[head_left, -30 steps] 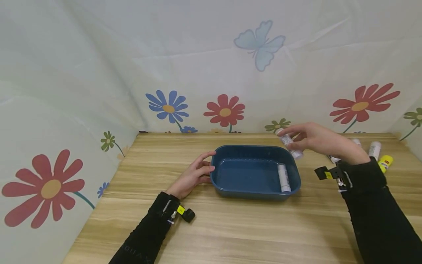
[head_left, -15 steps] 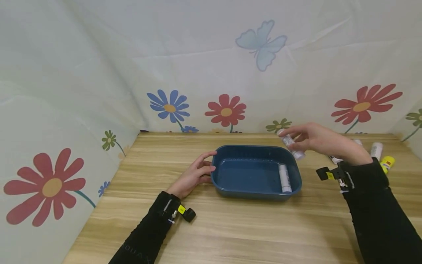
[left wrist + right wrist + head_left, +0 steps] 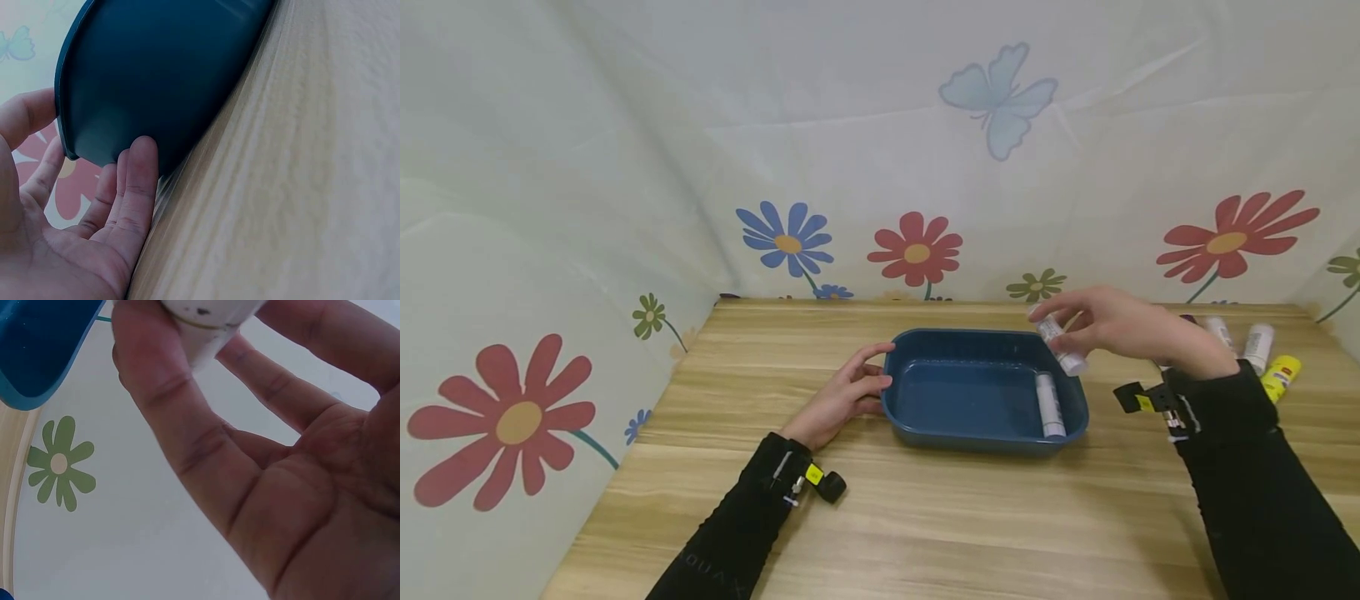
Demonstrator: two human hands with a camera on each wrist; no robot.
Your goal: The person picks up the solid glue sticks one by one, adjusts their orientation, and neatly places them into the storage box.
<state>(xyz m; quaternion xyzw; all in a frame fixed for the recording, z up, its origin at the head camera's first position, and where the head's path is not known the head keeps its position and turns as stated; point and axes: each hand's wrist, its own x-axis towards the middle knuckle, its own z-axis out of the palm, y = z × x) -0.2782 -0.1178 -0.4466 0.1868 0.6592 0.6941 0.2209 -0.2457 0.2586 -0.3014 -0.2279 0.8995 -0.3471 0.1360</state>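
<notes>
A dark blue basin sits on the wooden table, with a white glue stick lying along the right end of its floor. My left hand is at the basin's left end, one finger up at the rim and the other fingertips against the outer wall. Over the basin's back right corner, my right hand pinches another white glue stick between thumb and fingers. That stick is tilted, its lower end near the rim. In the right wrist view only its white end shows.
Right of the basin, partly behind my right wrist, lie a yellow glue stick, a white glue stick and another white stick. A flower-printed curtain hangs along the table's back and left edges.
My right hand has lowered the pinched glue stick slightly and brought it a little left, closer to the basin's rim. The left hand and the basin hold their places.
</notes>
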